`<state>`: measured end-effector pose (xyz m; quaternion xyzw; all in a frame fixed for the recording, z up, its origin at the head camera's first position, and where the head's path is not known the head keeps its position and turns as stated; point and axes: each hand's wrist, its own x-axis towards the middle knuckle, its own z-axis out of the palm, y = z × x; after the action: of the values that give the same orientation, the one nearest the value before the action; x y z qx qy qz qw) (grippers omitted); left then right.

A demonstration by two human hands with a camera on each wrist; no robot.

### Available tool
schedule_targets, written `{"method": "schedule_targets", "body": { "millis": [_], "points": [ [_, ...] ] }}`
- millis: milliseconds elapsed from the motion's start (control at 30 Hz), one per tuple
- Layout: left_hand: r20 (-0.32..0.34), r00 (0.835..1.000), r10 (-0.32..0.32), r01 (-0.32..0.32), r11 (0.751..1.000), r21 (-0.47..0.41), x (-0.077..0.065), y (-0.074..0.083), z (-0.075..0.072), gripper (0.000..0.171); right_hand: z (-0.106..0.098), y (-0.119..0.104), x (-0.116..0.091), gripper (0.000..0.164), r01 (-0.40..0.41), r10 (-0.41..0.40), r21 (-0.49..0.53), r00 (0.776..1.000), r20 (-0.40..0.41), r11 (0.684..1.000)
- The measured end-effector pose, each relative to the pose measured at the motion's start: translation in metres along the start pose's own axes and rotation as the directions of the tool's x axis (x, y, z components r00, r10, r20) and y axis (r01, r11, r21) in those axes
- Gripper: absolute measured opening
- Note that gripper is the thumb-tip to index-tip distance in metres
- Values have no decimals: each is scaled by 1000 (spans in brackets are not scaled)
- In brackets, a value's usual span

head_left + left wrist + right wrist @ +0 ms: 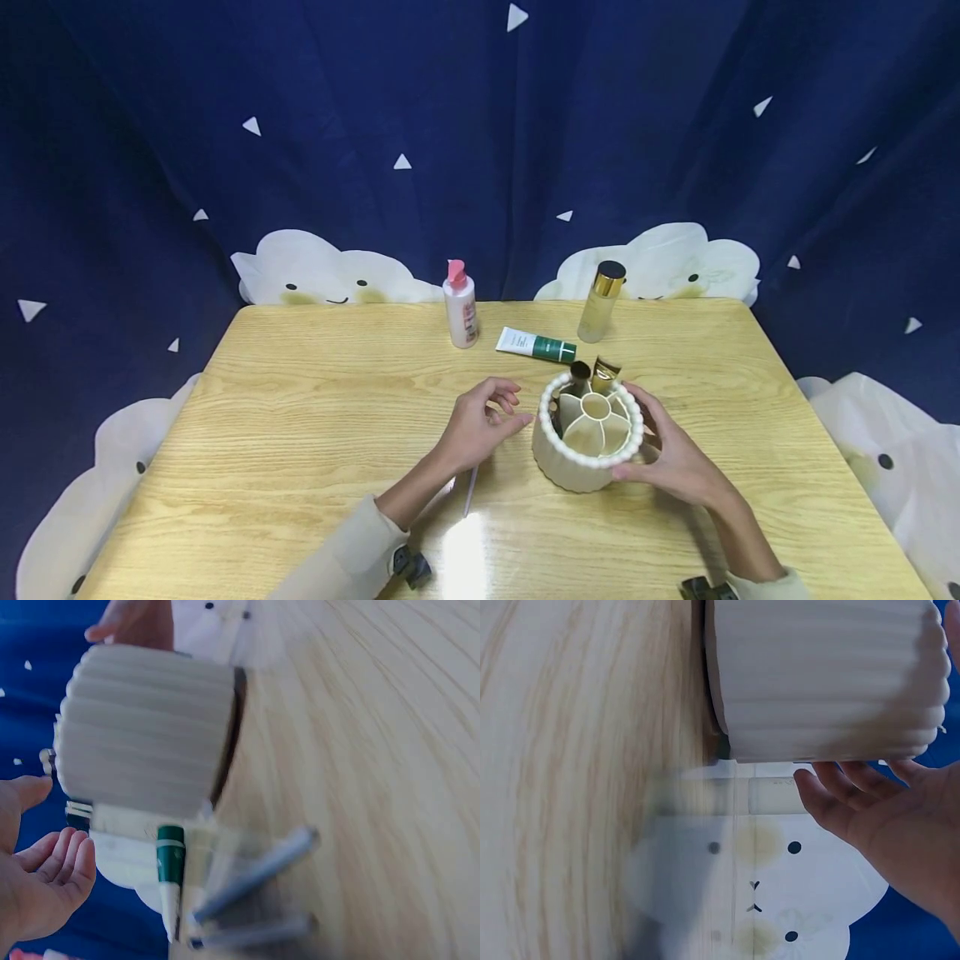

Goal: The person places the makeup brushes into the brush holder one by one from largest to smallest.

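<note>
A cream fluted round organizer (573, 473) with petal-shaped compartments stands at the middle right of the table in the head view. My right hand (678, 458) holds its right side, thumb at the front and fingers further back. Inside, toward the back and left, are a dark-topped brush (580, 372), a gold-capped tube (604, 375) and some dark items partly hidden by the rim. My left hand (480, 425) hovers just left of the organizer, fingers loosely bent, holding nothing. Under the left wrist lies a thin pale stick (471, 492); blurred bars (255, 874) show in the left wrist view.
Behind the organizer lies a white and green tube (536, 345). A white bottle with a pink top (461, 312) stands at the back, and a clear yellowish bottle with a black and gold cap (602, 302) stands right of it. A blue curtain (480, 125) hangs beyond the table.
</note>
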<state>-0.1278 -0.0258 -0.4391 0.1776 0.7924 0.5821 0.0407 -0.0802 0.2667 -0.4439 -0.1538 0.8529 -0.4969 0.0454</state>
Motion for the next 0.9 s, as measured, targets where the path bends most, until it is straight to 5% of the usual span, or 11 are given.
{"method": "schedule_targets", "body": {
  "millis": [300,467,900],
  "points": [
    [25,998,-61,55,982,183,-6,-22,-26,32,-3,4,0,101,-9,9,8,999,-50,1000],
    [23,993,-118,108,956,275,-8,-33,-34,22,-3,3,1,107,-5,3,-24,999,-51,1000],
    [-58,989,-134,146,902,406,-9,-49,-30,14,5,0,3,121,-53,52,-51,998,-18,997]
  ]
}}
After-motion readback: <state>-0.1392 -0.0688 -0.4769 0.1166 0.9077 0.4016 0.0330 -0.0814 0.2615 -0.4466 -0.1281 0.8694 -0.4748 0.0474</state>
